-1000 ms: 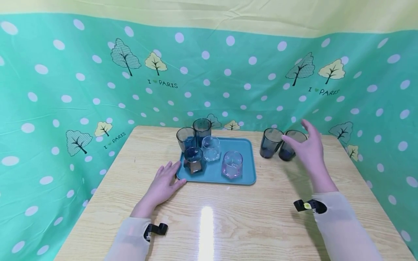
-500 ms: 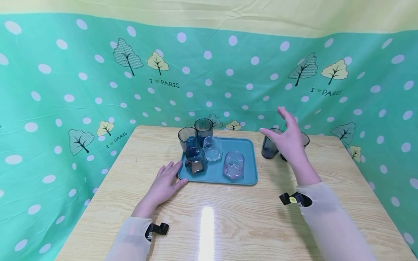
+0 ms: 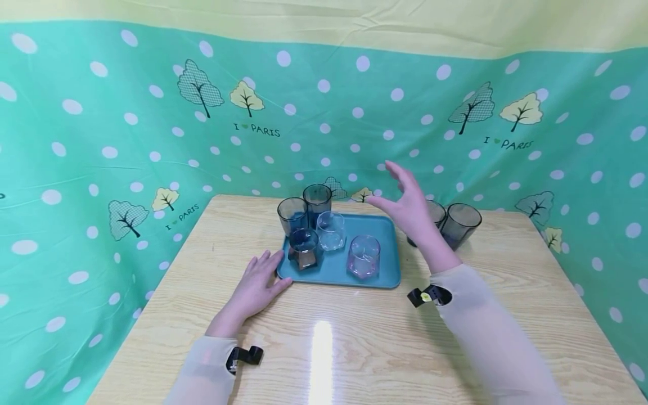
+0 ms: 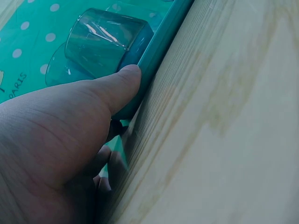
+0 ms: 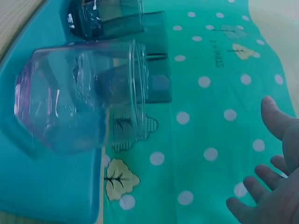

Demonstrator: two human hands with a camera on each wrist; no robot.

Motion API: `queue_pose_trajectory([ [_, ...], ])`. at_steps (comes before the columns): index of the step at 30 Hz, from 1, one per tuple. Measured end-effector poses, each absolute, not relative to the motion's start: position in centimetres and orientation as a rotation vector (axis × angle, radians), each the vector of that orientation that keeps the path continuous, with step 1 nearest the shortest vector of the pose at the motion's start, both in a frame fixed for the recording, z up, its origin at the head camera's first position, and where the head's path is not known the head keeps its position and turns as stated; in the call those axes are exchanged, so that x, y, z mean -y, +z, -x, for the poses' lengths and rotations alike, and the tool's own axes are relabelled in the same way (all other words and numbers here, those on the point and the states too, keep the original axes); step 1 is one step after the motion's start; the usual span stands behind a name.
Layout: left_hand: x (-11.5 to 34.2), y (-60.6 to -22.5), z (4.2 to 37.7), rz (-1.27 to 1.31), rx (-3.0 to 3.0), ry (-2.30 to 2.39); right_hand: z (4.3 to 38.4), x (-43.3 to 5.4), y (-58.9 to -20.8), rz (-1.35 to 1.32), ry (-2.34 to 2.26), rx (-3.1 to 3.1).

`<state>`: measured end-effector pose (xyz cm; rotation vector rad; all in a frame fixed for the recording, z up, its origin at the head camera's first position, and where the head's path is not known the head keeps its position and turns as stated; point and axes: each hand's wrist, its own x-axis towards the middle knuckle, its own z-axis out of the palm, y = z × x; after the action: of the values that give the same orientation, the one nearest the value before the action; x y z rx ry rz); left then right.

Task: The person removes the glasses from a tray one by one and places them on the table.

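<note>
My left hand (image 3: 257, 286) rests beside the near left corner of a blue tray (image 3: 329, 277). In the left wrist view its thumb (image 4: 124, 86) touches the tray's rim, with fingers along the side. My right hand (image 3: 411, 211) is held up right of the tray, holding nothing, thumb and fingers spread apart. On the tray stand a pink-tinted glass (image 3: 363, 261), a clear glass (image 3: 331, 233) and a dark faceted-base glass (image 3: 304, 253). Two tall grey glasses, one nearer (image 3: 292, 216) and one farther (image 3: 319, 203), stand at its far left corner.
Right of the tray stand two more dark tumblers, one in full view (image 3: 462, 220) and one partly hidden (image 3: 436, 211) behind my right hand. A wooden table (image 3: 385, 349) lies under everything. A green dotted curtain (image 3: 349, 146) hangs close behind it.
My right hand has moved left, from over the two dark tumblers toward the tray's right side, still spread. The left hand and the glasses have stayed in place.
</note>
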<state>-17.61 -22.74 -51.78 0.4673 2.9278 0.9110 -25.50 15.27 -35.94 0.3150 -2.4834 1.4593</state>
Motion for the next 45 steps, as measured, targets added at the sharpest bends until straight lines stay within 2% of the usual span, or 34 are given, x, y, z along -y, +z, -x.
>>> queue_pose_trajectory([
  [23, 22.7, -51.8, 17.8, -0.476, -2.940, 0.895, 29.7, -9.3, -36.6, -0.513, 1.481, 2.618],
  [45, 22.8, -51.7, 17.6, -0.473, -2.943, 0.877, 32.5, -6.5, -38.3, -0.607, 1.469, 2.816],
])
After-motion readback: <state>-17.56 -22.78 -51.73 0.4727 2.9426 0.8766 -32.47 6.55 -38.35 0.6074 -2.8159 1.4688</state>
